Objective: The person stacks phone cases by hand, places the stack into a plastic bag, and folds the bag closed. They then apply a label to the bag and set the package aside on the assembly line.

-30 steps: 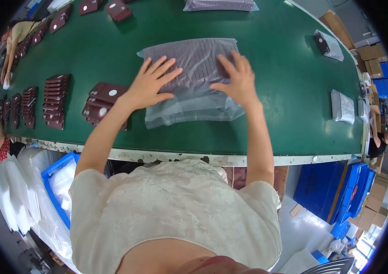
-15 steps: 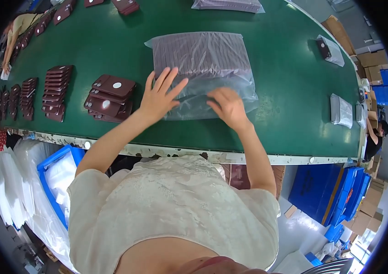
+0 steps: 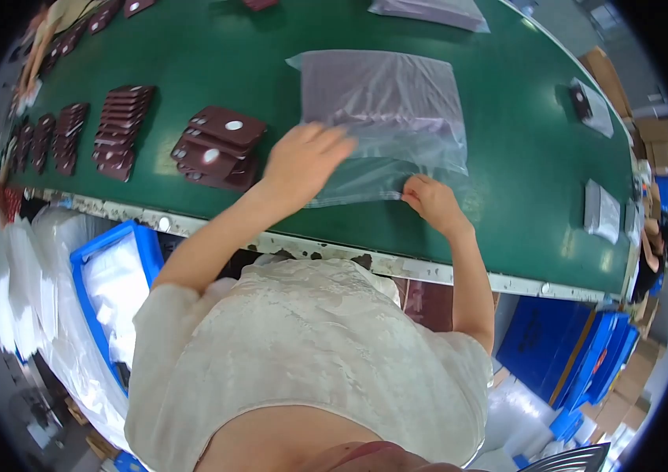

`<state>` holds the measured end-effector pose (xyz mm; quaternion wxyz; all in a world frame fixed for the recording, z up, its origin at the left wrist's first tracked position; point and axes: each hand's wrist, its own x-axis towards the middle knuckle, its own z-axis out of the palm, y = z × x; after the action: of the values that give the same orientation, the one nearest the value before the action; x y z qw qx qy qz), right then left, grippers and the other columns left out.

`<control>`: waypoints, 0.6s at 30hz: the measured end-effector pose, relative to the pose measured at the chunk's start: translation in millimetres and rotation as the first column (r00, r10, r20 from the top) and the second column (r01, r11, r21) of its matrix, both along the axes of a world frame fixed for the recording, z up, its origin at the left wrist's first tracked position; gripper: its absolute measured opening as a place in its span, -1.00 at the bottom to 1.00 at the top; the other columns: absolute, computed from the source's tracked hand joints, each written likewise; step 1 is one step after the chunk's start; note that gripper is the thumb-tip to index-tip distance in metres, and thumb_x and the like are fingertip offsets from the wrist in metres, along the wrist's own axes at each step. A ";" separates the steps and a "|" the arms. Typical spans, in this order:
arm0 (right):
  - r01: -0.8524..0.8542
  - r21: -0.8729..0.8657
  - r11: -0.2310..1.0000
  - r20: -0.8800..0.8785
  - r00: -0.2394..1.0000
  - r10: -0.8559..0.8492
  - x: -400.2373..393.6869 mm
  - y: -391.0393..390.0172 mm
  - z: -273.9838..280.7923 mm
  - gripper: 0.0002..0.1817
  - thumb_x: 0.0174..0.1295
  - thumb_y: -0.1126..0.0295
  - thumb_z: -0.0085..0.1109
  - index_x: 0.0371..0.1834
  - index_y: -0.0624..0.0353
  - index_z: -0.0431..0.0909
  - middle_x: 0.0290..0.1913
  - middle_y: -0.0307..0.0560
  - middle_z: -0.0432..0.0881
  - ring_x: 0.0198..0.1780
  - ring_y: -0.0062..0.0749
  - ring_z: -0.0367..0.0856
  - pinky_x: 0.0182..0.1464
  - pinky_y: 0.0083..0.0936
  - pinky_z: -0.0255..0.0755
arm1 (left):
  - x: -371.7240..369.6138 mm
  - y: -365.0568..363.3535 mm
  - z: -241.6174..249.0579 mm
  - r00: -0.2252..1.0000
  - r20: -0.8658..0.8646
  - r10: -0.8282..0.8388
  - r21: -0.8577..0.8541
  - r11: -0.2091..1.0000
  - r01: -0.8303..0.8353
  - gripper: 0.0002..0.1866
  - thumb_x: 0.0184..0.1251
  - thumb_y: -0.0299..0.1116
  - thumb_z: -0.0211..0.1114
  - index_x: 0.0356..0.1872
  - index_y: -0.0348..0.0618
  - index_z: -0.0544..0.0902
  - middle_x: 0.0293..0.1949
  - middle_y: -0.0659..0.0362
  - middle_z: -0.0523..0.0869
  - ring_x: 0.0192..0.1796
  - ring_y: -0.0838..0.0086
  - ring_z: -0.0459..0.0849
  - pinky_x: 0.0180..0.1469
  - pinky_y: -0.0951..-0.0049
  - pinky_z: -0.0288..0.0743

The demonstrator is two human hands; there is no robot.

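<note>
Right at the near edge of the clear plastic bag (image 3: pixel 382 94), pinching loose film between thumb and fingertips of the right hand (image 3: pixel 433 203). Reaching across the near left part of the same bag with the left hand (image 3: pixel 299 167), palm down, fingers close together and pointing right and slightly far; too blurred at the tips to tell whether pressing or just skimming.

Lying flat on the green table (image 3: pixel 522 157), directly far of both hands, with the long axis running left to right, roughly across the forearms. Packed full in the far part with a row of dark, flat pieces; loose and flattened in the near part, toward the body. Closer to that packed part with the left hand, closer to the near edge with the right.

Just left of the bag, near the left forearm, a loose stack of maroon phone cases (image 3: pixel 222 145); farther left, a leaning row of cases (image 3: pixel 123 130). At the far side, another filled bag (image 3: pixel 432 11). Well to the right, a far wrapped bundle (image 3: pixel 595 108) and a nearer wrapped bundle (image 3: pixel 602 212). At far left, reaching over the table, a co-worker's arm (image 3: pixel 37 57).
</note>
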<state>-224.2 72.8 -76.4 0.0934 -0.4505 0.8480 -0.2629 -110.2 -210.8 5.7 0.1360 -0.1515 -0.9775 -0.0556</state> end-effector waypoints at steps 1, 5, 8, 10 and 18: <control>-0.007 0.036 0.999 -0.013 1.000 0.008 2.4 -0.4 -1.2 -0.87 0.20 0.42 0.31 -0.27 0.17 0.56 -0.27 0.01 0.63 -0.22 0.07 0.63 -0.19 -0.16 0.50 | -23.5 -3.8 -2.3 0.967 -0.218 -0.130 -0.116 0.988 0.107 -0.59 0.28 -0.46 0.23 0.17 -0.04 0.59 0.40 0.18 0.46 0.35 0.33 0.51 0.31 0.20 0.43; 0.048 -0.069 0.996 0.186 0.982 -0.035 42.1 14.2 41.1 -0.91 0.20 0.50 0.26 -0.31 0.20 0.53 -0.37 -0.06 0.57 -0.38 -0.17 0.56 -0.28 -0.36 0.42 | -71.2 -32.7 -60.1 0.933 -0.262 -0.245 -0.388 0.912 0.130 -0.60 0.34 -0.39 0.18 0.20 -0.04 0.59 0.50 0.29 0.37 0.54 0.42 0.27 0.53 0.21 0.14; 0.357 -0.475 0.805 0.548 0.835 -0.047 97.4 94.9 67.4 -0.85 0.13 0.41 0.36 -0.34 0.21 0.59 -0.49 -0.20 0.54 -0.40 -0.51 0.54 -0.37 -0.47 0.37 | -75.3 -49.8 -71.4 0.895 -0.272 -0.355 -0.353 0.901 0.250 -0.59 0.34 -0.37 0.18 0.22 -0.06 0.58 0.52 0.32 0.34 0.56 0.43 0.22 0.58 0.24 0.05; 0.536 -0.600 0.594 0.626 0.777 -0.068 143.9 156.7 57.0 -0.82 0.10 0.36 0.40 -0.37 0.20 0.60 -0.50 -0.21 0.57 -0.39 -0.49 0.55 -0.36 -0.46 0.38 | -72.5 -55.3 -71.1 0.898 -0.234 -0.373 -0.333 0.899 0.286 -0.61 0.36 -0.37 0.16 0.21 -0.08 0.59 0.50 0.30 0.37 0.56 0.42 0.24 0.59 0.22 0.05; 0.784 0.393 0.481 0.580 0.194 -0.791 192.5 201.0 -26.8 -0.78 0.18 0.33 0.27 -0.27 0.29 0.67 -0.49 0.12 0.68 -0.44 -0.18 0.71 -0.32 -0.29 0.60 | -32.3 -84.1 -56.4 0.912 0.064 -0.404 -0.285 0.869 0.405 -0.65 0.30 -0.41 0.15 0.11 -0.10 0.62 0.24 0.11 0.60 0.48 0.30 0.37 0.58 0.17 0.09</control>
<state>-31.7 273.8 -103.2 0.2613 0.1839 0.8509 -0.4170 -142.5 -294.9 -50.8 0.0961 -0.3710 -0.9215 0.0622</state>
